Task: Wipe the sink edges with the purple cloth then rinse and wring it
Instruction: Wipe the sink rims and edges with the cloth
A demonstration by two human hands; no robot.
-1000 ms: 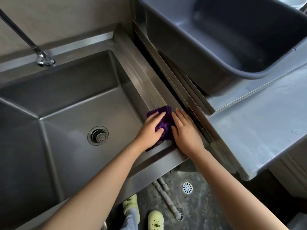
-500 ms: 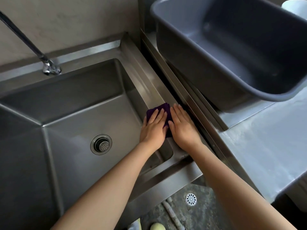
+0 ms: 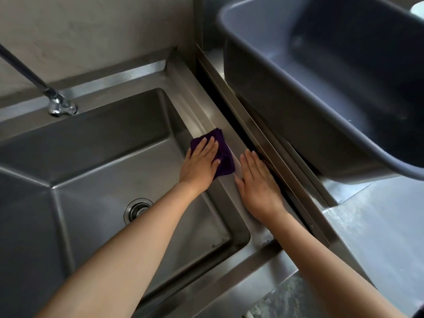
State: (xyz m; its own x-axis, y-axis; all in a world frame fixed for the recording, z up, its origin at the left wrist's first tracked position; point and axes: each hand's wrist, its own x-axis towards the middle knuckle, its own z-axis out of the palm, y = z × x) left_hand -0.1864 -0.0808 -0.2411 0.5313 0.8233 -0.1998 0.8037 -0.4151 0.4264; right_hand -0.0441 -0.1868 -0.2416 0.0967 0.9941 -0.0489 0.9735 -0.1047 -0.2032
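A folded purple cloth (image 3: 223, 154) lies on the right edge of the steel sink (image 3: 202, 106), about halfway along that edge. My left hand (image 3: 199, 165) presses flat on the cloth, fingers together and pointing away from me. Just to its right, my right hand (image 3: 258, 187) rests flat on the bare sink edge, off the cloth and holding nothing. The sink basin is dry-looking, with a round drain (image 3: 137, 210) in its floor.
A tap (image 3: 58, 106) with a long spout stands on the sink's back ledge at the left. A large grey plastic tub (image 3: 286, 125) sits on the steel counter (image 3: 378, 237) to the right, separated from the sink by a dark gap. A wall runs behind.
Both hands slid the cloth away from me along the right sink edge. The right hand has come off the cloth and now lies on bare steel beside it.
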